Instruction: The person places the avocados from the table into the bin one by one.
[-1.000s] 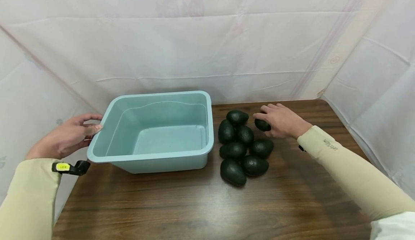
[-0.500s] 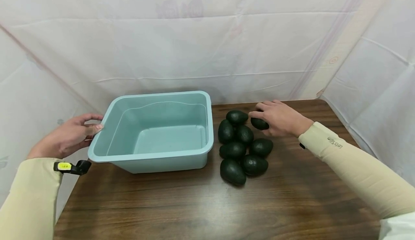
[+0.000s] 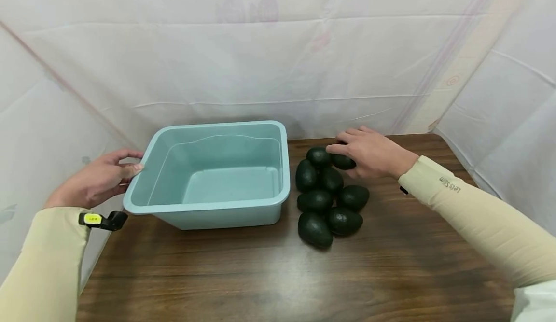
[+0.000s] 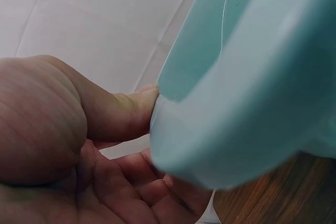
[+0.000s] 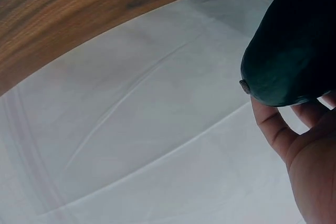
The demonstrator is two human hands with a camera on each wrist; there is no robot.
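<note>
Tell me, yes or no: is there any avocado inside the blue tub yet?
No: in the head view the blue tub shows only its bare bottom, and the avocados lie on the table beside it.

Eight avocados in all: seven lie in a cluster on the table right of centre in the head view, namely one at the top, two below it, two in the next row and two at the bottom, and an eighth avocado sits under the fingers. One light-blue tub stands left of centre. One wooden table. Two hands: a left hand at centre left, a right hand right of centre.
</note>
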